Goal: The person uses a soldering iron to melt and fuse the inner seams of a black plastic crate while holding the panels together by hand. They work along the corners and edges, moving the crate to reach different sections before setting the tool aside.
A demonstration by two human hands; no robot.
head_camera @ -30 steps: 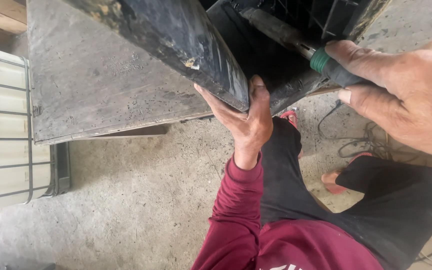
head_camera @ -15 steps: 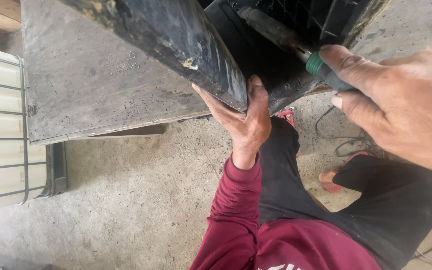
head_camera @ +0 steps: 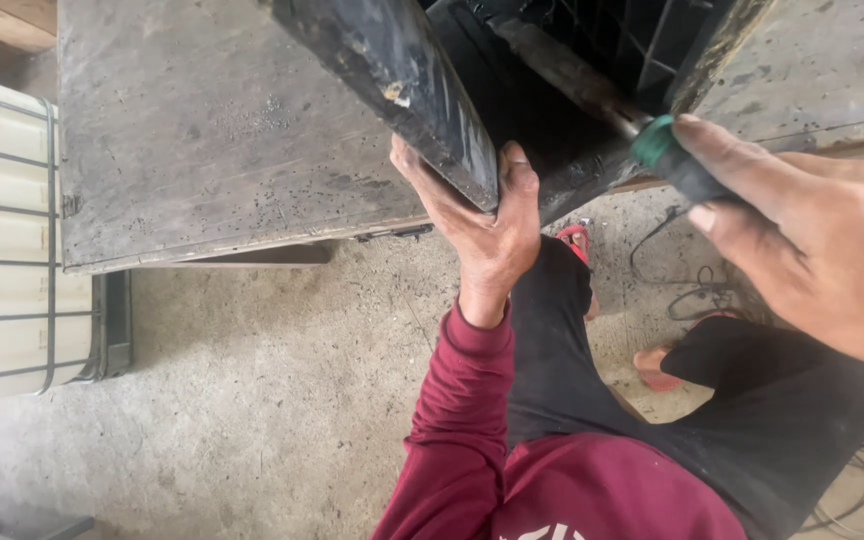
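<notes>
My left hand (head_camera: 482, 225) grips the lower edge of a large black plastic case (head_camera: 402, 85) that rests tilted on a worn metal table (head_camera: 212, 150). The fingers wrap around its corner from below. My right hand (head_camera: 812, 250) is close to the camera at the right and holds a screwdriver by its green and black handle (head_camera: 667, 155). The rusty shaft (head_camera: 562, 70) runs up and left into the dark open inside of the case. I wear a maroon long-sleeved top and black trousers.
A white tank in a metal cage (head_camera: 2, 230) stands at the left, beside the table. Cables (head_camera: 692, 290) lie on the concrete floor (head_camera: 252, 400) near my feet in red sandals (head_camera: 577, 240). Wooden boards (head_camera: 2, 20) show at the top left.
My right hand with the screwdriver has shifted slightly down and to the right, nearer the camera. My left hand keeps its grip on the case edge.
</notes>
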